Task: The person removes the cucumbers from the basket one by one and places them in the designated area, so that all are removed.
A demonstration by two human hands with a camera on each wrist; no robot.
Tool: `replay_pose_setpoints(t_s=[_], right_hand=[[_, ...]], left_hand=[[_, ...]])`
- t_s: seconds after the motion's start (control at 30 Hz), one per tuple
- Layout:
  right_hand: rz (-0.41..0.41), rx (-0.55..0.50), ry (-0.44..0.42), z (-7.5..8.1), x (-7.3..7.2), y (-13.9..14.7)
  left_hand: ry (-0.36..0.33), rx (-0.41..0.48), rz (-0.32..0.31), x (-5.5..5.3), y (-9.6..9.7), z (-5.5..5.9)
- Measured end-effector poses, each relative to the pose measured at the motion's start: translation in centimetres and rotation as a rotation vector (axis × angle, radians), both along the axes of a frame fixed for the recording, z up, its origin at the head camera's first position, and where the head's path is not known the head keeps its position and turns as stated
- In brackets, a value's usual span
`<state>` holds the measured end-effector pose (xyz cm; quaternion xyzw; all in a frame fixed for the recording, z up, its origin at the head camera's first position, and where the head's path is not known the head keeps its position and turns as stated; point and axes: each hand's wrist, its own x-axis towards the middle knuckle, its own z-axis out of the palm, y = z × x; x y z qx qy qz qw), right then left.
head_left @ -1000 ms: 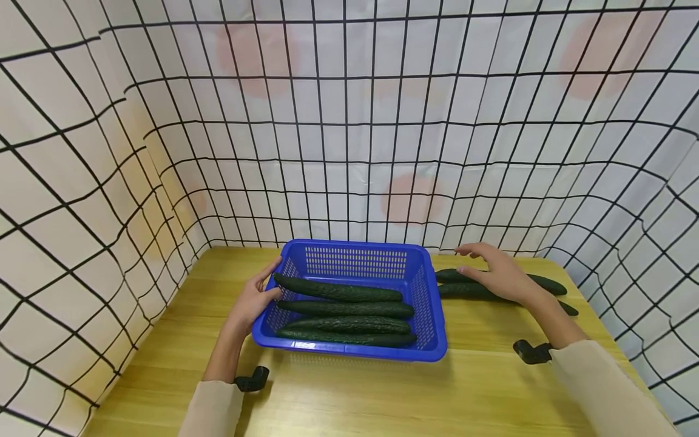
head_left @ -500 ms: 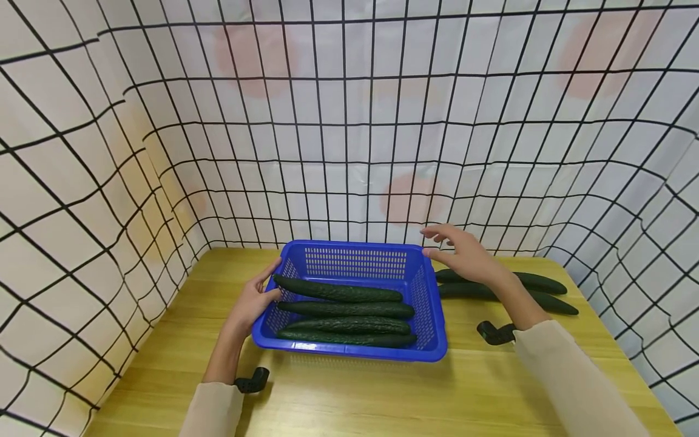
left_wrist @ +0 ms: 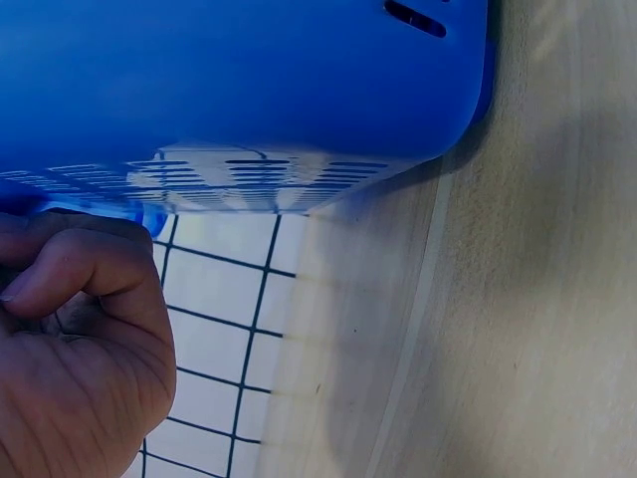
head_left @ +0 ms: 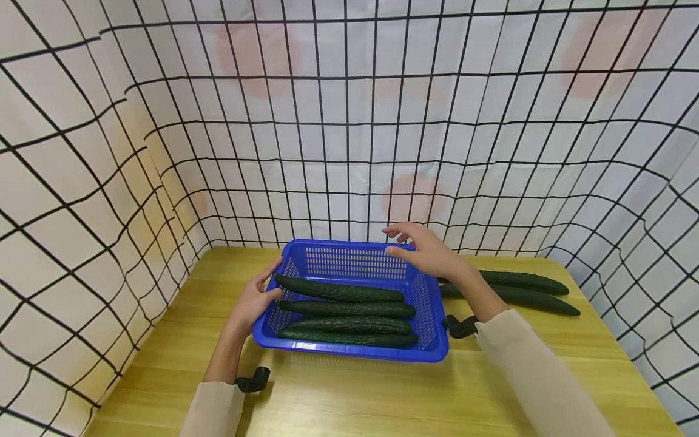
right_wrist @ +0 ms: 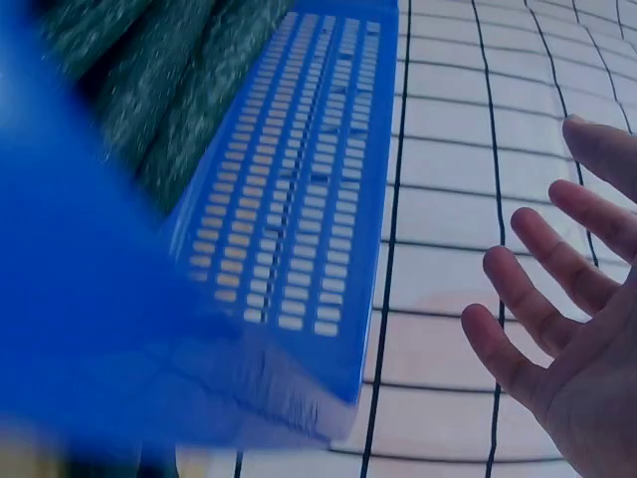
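A blue plastic basket [head_left: 349, 353] with slotted sides stands on the table, tilted slightly in the head view. Several long dark green cucumbers [head_left: 338, 289] lie side by side in it. At its left end my left hand [head_left: 253, 306] grips the rim, thumb on the inner side; the left wrist view has the curled fingers [left_wrist: 90, 264] up against the basket wall. My right hand [head_left: 428, 252] hovers above the far right corner of the basket, holding nothing. Its fingers spread apart in the right wrist view, beside the slotted wall [right_wrist: 289, 189].
Two more cucumbers [head_left: 524, 288] lie on the wooden table [head_left: 546, 364] right of the basket, their left ends hidden behind the right forearm. A white backdrop with a black grid [head_left: 349, 139] encloses the back and both sides.
My right hand has moved left, from above the loose cucumbers to over the basket's far right corner. The left hand, basket and cucumbers have stayed put.
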<state>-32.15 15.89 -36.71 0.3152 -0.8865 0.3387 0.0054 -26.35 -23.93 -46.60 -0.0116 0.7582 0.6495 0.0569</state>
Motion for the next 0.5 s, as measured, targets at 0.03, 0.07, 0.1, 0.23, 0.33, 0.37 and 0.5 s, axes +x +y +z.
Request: replay_pose_setpoints(t_s=[0.03, 0.07, 0.1, 0.23, 0.33, 0.37, 0.5], right_hand=[[0.009, -0.003, -0.002, 0.0, 0.0, -0.4], [0.014, -0.004, -0.009, -0.1, -0.1, -0.9], [0.019, 0.0, -0.017, -0.1, -0.1, -1.3], [0.038, 0.011, -0.068, -0.6, -0.3, -2.7], [0.049, 0.03, -0.091, -1.1, -0.4, -3.6], [0.051, 0.033, -0.098, -1.3, -0.4, -3.8], [0.075, 0.05, -0.103, -2.0, -0.7, -4.8]], left_hand=[[0.001, 0.002, -0.001, 0.0, 0.0, 0.1], [-0.003, 0.007, -0.004, 0.0, 0.0, 0.1], [-0.005, 0.012, -0.006, 0.0, -0.1, 0.1], [-0.002, 0.003, -0.01, 0.0, 0.0, 0.1], [0.001, -0.011, 0.0, 0.0, 0.1, -0.1], [0.008, -0.014, 0.001, 0.0, 0.1, -0.1], [0.008, -0.008, 0.0, 0.0, 0.0, -0.1]])
